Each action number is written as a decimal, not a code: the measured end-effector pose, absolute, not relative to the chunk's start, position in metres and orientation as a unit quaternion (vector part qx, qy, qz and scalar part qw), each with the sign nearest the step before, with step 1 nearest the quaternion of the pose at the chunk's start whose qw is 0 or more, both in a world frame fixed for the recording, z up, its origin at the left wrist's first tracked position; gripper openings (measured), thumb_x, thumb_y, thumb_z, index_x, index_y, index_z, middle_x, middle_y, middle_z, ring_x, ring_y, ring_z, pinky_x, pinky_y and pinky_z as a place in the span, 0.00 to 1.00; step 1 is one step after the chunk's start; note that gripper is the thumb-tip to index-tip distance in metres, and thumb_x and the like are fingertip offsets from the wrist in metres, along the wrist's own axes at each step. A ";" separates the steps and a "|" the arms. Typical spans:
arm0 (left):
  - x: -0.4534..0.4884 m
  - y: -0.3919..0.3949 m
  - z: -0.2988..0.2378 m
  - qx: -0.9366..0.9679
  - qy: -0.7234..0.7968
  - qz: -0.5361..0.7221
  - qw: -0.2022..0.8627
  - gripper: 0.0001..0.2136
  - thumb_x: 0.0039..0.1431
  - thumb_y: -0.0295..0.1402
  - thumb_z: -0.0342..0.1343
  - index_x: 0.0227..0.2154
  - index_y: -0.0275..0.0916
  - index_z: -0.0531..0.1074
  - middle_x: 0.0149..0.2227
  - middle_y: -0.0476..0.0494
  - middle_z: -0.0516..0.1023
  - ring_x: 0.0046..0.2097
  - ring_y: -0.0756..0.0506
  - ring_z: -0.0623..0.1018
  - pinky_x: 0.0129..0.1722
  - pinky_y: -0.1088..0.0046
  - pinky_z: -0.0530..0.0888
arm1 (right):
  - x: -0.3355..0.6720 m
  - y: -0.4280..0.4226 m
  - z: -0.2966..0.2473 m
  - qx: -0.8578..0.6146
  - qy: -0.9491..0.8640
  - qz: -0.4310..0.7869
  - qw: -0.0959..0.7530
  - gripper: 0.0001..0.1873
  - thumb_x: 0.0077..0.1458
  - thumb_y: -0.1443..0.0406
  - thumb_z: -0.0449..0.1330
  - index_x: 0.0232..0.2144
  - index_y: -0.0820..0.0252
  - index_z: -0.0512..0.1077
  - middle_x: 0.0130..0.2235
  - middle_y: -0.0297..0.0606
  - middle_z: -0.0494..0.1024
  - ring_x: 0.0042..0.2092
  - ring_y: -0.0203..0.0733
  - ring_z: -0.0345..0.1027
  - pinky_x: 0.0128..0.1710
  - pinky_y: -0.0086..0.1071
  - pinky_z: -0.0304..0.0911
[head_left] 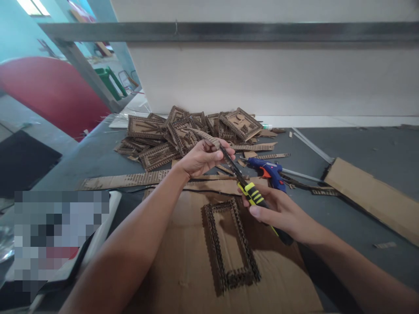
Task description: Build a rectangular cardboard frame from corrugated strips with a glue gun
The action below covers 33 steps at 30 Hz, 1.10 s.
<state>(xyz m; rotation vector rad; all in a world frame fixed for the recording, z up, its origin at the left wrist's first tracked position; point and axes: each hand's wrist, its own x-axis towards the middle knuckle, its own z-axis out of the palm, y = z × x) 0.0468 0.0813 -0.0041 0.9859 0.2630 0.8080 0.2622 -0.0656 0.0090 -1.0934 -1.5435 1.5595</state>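
My left hand [206, 155] pinches a narrow corrugated cardboard strip [204, 136], whose far end points up and left over a pile of frames. In my right hand [275, 209] is a black and yellow utility knife [255, 195]. Its long blade reaches up to the left fingers and lies at the near end of the strip; whether it touches the strip I cannot tell. Below both hands, a rectangular cardboard frame [231, 244] with ridged edges rests on a flat cardboard sheet [176, 261].
A blue glue gun [266, 170] lies right of my hands, a glue stick behind it. Several small cardboard frames [153, 155] are heaped at the back. Long strips [121, 181] lie across the table. A cardboard piece [369, 192] is at right, a red chair [49, 91] at left.
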 end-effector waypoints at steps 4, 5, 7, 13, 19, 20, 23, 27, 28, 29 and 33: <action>0.046 0.082 -0.007 0.456 0.127 0.382 0.794 0.15 0.46 0.30 0.75 0.37 0.34 0.80 0.37 0.43 0.85 0.41 0.43 0.85 0.48 0.67 0.79 | 0.260 -0.065 0.014 -0.420 -0.597 0.595 0.337 0.21 0.59 0.52 0.65 0.47 0.60 0.75 0.36 0.36 0.69 0.34 0.37 0.60 0.33 0.31 0.60; 0.046 0.082 -0.007 0.452 0.129 0.386 0.794 0.16 0.46 0.31 0.75 0.37 0.34 0.80 0.37 0.43 0.85 0.41 0.43 0.85 0.48 0.67 0.79 | 0.260 -0.064 0.015 -0.420 -0.597 0.596 0.335 0.21 0.58 0.52 0.65 0.46 0.60 0.74 0.35 0.35 0.69 0.33 0.37 0.59 0.32 0.30 0.59; 0.046 0.082 -0.008 0.444 0.134 0.398 0.792 0.17 0.45 0.33 0.76 0.38 0.34 0.80 0.37 0.42 0.85 0.41 0.42 0.85 0.49 0.66 0.79 | 0.261 -0.064 0.014 -0.419 -0.595 0.600 0.331 0.20 0.58 0.52 0.65 0.45 0.60 0.74 0.34 0.34 0.68 0.33 0.36 0.58 0.31 0.29 0.57; 0.045 0.083 -0.007 0.436 0.142 0.413 0.787 0.16 0.44 0.32 0.76 0.35 0.35 0.80 0.35 0.45 0.85 0.39 0.45 0.85 0.45 0.71 0.80 | 0.262 -0.065 0.006 -0.409 -0.593 0.606 0.338 0.21 0.61 0.51 0.63 0.46 0.61 0.72 0.39 0.37 0.70 0.37 0.37 0.61 0.32 0.29 0.58; 0.047 0.080 -0.006 0.431 0.142 0.412 0.790 0.16 0.44 0.32 0.76 0.36 0.37 0.79 0.36 0.46 0.85 0.40 0.45 0.85 0.47 0.70 0.80 | 0.261 -0.066 0.003 -0.415 -0.579 0.610 0.348 0.22 0.60 0.50 0.64 0.45 0.61 0.73 0.39 0.40 0.71 0.38 0.39 0.63 0.36 0.31 0.62; 0.048 0.080 -0.006 0.432 0.140 0.409 0.791 0.16 0.44 0.32 0.76 0.36 0.37 0.79 0.36 0.46 0.85 0.40 0.45 0.85 0.47 0.70 0.80 | 0.261 -0.066 0.004 -0.413 -0.578 0.612 0.349 0.22 0.60 0.50 0.64 0.45 0.61 0.73 0.39 0.40 0.71 0.38 0.39 0.63 0.37 0.32 0.63; 0.049 0.080 -0.006 0.435 0.132 0.402 0.795 0.16 0.44 0.32 0.76 0.36 0.36 0.79 0.35 0.45 0.85 0.39 0.45 0.85 0.46 0.70 0.80 | 0.261 -0.066 0.006 -0.407 -0.583 0.609 0.351 0.22 0.59 0.51 0.64 0.47 0.61 0.73 0.39 0.39 0.71 0.39 0.40 0.64 0.40 0.33 0.64; 0.048 0.080 -0.007 0.432 0.138 0.398 0.797 0.16 0.44 0.32 0.76 0.36 0.36 0.79 0.34 0.45 0.85 0.39 0.44 0.85 0.46 0.69 0.79 | 0.260 -0.066 0.006 -0.409 -0.583 0.606 0.353 0.25 0.58 0.50 0.65 0.50 0.60 0.74 0.40 0.40 0.73 0.42 0.44 0.66 0.43 0.35 0.66; 0.048 0.080 -0.007 0.431 0.140 0.398 0.797 0.16 0.44 0.32 0.76 0.36 0.36 0.79 0.35 0.45 0.85 0.39 0.44 0.85 0.46 0.69 0.79 | 0.260 -0.066 0.005 -0.412 -0.581 0.606 0.355 0.25 0.57 0.49 0.65 0.50 0.59 0.74 0.40 0.41 0.74 0.43 0.44 0.67 0.45 0.36 0.66; 0.048 0.080 -0.008 0.429 0.142 0.399 0.798 0.16 0.44 0.32 0.76 0.36 0.36 0.78 0.35 0.45 0.85 0.40 0.44 0.85 0.46 0.69 0.79 | 0.259 -0.066 0.004 -0.414 -0.580 0.603 0.358 0.26 0.57 0.49 0.65 0.51 0.59 0.74 0.41 0.41 0.74 0.44 0.45 0.67 0.47 0.37 0.66; 0.047 0.080 -0.008 0.427 0.140 0.396 0.801 0.17 0.43 0.32 0.77 0.35 0.36 0.78 0.35 0.45 0.84 0.40 0.44 0.85 0.45 0.69 0.79 | 0.257 -0.067 0.003 -0.413 -0.596 0.587 0.361 0.27 0.56 0.52 0.67 0.53 0.58 0.74 0.46 0.41 0.76 0.47 0.46 0.68 0.54 0.40 0.63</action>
